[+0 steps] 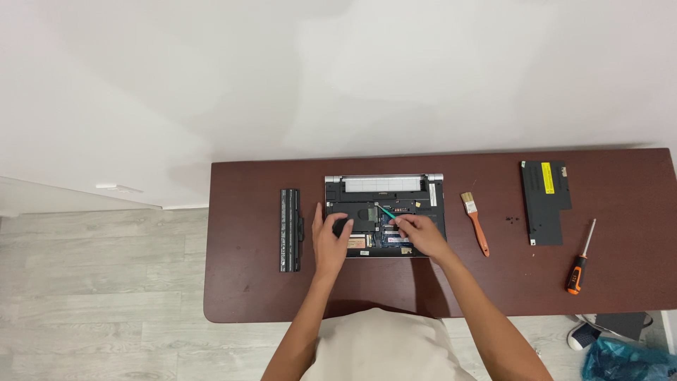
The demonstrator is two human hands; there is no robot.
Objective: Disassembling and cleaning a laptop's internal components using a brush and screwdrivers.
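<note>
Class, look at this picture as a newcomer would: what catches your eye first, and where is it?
The opened laptop at the middle of the dark brown table, with the left hand and right hand working on its exposed insides. An orange-handled screwdriver lies at the far right, a long black battery left of the laptop.

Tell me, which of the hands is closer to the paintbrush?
The right hand. It rests on the opened laptop, holding a thin green tool, just left of the paintbrush. The left hand sits on the laptop's far left side, farther from the brush.
</note>
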